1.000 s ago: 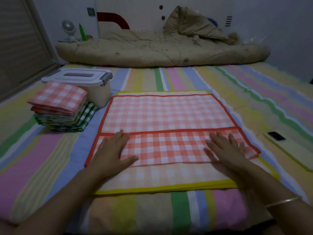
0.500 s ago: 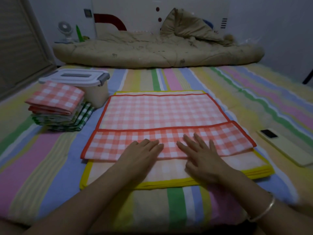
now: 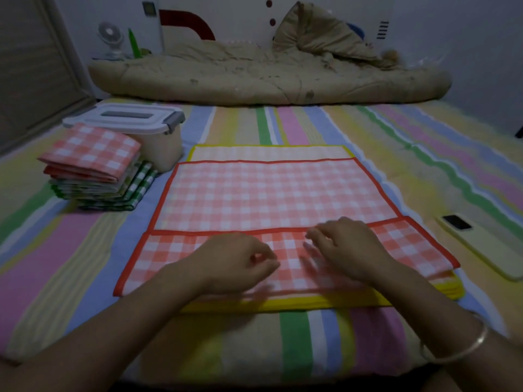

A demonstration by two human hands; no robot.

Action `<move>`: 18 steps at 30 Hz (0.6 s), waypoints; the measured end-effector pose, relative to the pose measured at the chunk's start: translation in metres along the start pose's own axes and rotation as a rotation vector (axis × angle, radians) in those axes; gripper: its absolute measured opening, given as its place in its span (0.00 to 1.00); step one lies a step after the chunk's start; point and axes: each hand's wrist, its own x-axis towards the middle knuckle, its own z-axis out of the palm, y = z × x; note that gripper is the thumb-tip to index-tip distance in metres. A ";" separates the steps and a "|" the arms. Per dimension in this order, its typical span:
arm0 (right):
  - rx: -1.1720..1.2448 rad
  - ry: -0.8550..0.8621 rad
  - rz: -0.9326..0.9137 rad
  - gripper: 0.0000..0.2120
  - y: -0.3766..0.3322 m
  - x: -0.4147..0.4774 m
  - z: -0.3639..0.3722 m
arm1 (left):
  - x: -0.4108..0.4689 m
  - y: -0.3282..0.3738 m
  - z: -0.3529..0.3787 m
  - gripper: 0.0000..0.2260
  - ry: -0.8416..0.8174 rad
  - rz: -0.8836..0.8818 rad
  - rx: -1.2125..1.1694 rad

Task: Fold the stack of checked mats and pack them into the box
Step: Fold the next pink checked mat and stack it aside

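Red mat (image 3: 266, 193): flat on the bed (image 3: 297, 335) straight ahead of both hands, on top of a yellow mat (image 3: 268, 151) whose border shows past its far and near edges; whether there is one yellow layer or several I cannot tell
Long axis: left to right across me, so I judge the next fold goes away from me along the whole width
Folded strip (image 3: 410, 244): the mat's near edge, already turned over away from me; its red border runs across the mat just beyond my fingertips
Left hand (image 3: 235, 261): over the strip a little left of its middle, fingers loosely curled, gripping nothing as far as the blur lets me see
Right hand (image 3: 348, 250): just beside the left and a little farther forward, knuckles near the strip's far border, fingers loosely bent, also holding nothing
Nearer hand: neither; both are near the middle, so each end of the strip lies well out to its own side
Step in hand: my guess is I am between flattening this fold and taking up the strip to turn it again
Box (image 3: 164, 148): ahead and well to the left of my left hand, lid (image 3: 124, 120) on, so it needs opening before packing
Folded pile (image 3: 90, 154): on my side of the box; whether they touch I cannot tell
Phone (image 3: 486, 250): on the bed to the right of my right hand, apart from the mats
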 end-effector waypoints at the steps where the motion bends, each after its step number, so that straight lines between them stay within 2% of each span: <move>1: -0.005 0.028 -0.001 0.19 -0.001 0.009 0.001 | 0.006 -0.004 0.000 0.16 0.075 -0.019 -0.018; 4: -0.008 0.035 -0.033 0.15 0.001 0.046 0.008 | 0.032 -0.027 0.000 0.11 0.235 -0.123 -0.046; 8: -0.039 0.001 -0.063 0.18 0.011 0.111 0.020 | 0.068 -0.061 -0.003 0.12 0.272 -0.211 -0.016; 10: -0.040 -0.039 -0.058 0.19 0.014 0.144 0.024 | 0.086 -0.073 -0.004 0.16 0.194 -0.229 0.030; 13: -0.018 -0.103 -0.034 0.22 0.017 0.190 0.028 | 0.100 -0.085 -0.005 0.22 -0.023 -0.246 0.078; 16: -0.050 -0.161 -0.040 0.27 0.020 0.231 0.032 | 0.105 -0.092 -0.001 0.24 -0.055 -0.273 0.000; 18: -0.111 -0.233 -0.024 0.35 0.022 0.252 0.036 | 0.106 -0.092 0.003 0.24 -0.066 -0.275 0.003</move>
